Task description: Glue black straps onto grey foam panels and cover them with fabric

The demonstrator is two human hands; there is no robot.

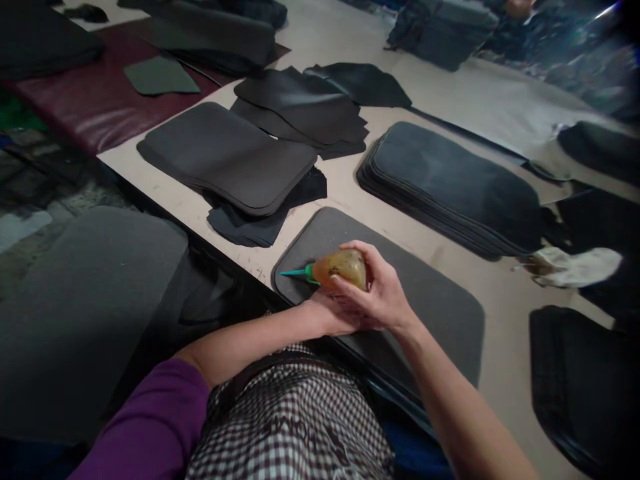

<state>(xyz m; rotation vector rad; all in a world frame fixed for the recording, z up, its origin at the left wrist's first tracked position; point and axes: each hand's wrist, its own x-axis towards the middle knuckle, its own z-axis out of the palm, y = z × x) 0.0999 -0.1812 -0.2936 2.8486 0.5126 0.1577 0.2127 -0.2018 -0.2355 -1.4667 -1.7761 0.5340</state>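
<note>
My right hand (383,287) is wrapped round a squeeze bottle (343,268) of amber liquid with a green pointed nozzle. The bottle is held on its side, its tip towards the left. My left hand (333,312) lies just below the bottle, against my right hand; its fingers are mostly hidden, so I cannot tell whether it also grips. Under both hands, a dark grey rounded panel (440,313) rests on the table's near edge, with another panel edge showing beneath its left corner.
On the pale table (345,183) lie a brown-grey panel stack (225,157), loose dark pieces (300,107) and a tall stack of dark panels (450,180). A whitish cloth (590,267) and more panels (575,380) sit right. A large grey sheet (85,293) is at left.
</note>
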